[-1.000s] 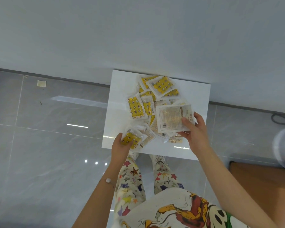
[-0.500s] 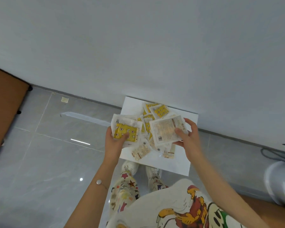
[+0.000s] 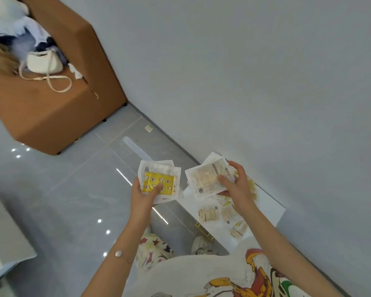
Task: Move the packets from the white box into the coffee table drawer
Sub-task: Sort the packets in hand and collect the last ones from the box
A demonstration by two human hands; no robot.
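My left hand (image 3: 144, 198) grips a small stack of packets, the top one yellow with a moon and star print (image 3: 159, 182). My right hand (image 3: 237, 185) grips another stack topped by a pale packet with a barcode (image 3: 206, 179). Both stacks are lifted above the floor, to the left of the white box (image 3: 272, 207), which stands against the wall. Several pale packets (image 3: 209, 214) still lie in the box. The coffee table drawer cannot be picked out in this view.
A brown upholstered seat (image 3: 51, 108) stands at the upper left with a white handbag (image 3: 44, 62) and clothes on it. A white furniture edge (image 3: 7, 239) shows at the far left. Grey tiled floor (image 3: 62, 200) lies between; my slippered feet are below my hands.
Both hands have lifted their packet stacks off the white box. My view has swung left and tilted, bringing the brown seat into sight.
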